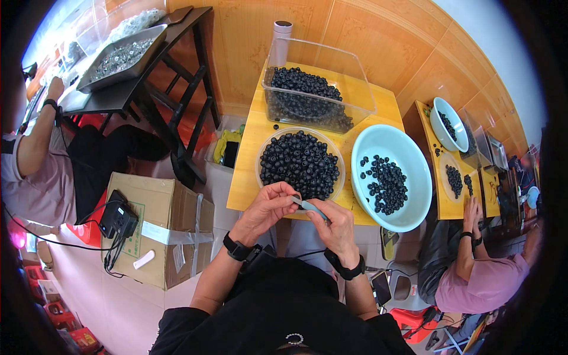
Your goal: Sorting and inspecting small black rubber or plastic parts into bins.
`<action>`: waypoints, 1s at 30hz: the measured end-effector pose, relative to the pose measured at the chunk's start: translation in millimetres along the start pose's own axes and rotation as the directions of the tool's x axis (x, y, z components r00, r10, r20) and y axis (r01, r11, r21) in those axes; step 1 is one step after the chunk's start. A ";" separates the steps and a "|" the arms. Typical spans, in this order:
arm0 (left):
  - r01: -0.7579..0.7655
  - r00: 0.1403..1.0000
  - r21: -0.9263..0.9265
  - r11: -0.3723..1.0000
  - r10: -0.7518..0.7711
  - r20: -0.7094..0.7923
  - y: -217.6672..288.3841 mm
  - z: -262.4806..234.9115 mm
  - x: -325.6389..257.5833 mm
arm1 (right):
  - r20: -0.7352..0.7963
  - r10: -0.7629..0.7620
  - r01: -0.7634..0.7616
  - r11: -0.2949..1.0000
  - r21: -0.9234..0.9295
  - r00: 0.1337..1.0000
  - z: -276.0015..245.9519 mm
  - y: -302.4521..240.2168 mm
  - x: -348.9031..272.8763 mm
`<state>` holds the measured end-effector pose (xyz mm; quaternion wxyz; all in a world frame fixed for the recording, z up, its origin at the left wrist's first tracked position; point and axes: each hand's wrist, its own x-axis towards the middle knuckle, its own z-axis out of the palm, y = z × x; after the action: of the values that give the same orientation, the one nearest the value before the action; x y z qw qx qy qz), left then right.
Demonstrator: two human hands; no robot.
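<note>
My right hand is closed around the light-blue handle of a small knife, its pale blade pointing left. My left hand is closed in a pinch at the blade's tip, on a small black part that the fingers mostly hide. Both hands are just over the near edge of a round clear tray, heaped with small black ring-shaped parts. To the right of it stands a light-blue bowl with more black parts in its bottom.
Behind the tray, a clear plastic bin holds many black parts on the yellow table. A pink bottle stands behind it. A cardboard box is at my left. Co-workers sit left and right.
</note>
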<state>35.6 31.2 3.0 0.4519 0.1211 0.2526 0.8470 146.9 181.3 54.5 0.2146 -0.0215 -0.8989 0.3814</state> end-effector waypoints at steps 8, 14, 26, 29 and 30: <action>0.048 0.998 0.003 0.999 -0.048 0.035 5.2 5.7 -9.1 | -0.125 0.150 -0.168 0.975 -0.145 0.981 13.0 46.2 -4.3; 0.039 0.998 0.032 0.999 -0.038 -0.041 1.8 5.0 -7.7 | -0.033 0.246 -0.233 0.948 0.217 0.969 -1.4 6.4 -0.5; 0.212 0.969 0.220 0.952 -0.175 -0.177 -10.9 10.4 -2.4 | -0.151 0.177 -0.173 0.984 0.038 0.973 -35.4 17.4 -12.1; 0.089 0.959 0.532 0.842 0.073 -0.274 -5.9 -3.7 10.6 | -0.478 0.271 -0.318 0.948 -0.018 0.836 -71.7 39.8 -8.3; 0.084 0.959 0.531 0.843 0.076 -0.273 -6.3 -9.2 17.8 | -0.514 0.295 -0.361 0.932 -0.030 0.806 -80.2 44.3 -9.3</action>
<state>26.0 45.8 -8.6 0.3606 0.1198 0.5418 0.7497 182.1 265.0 69.8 0.3692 -0.2885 -0.8169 0.3363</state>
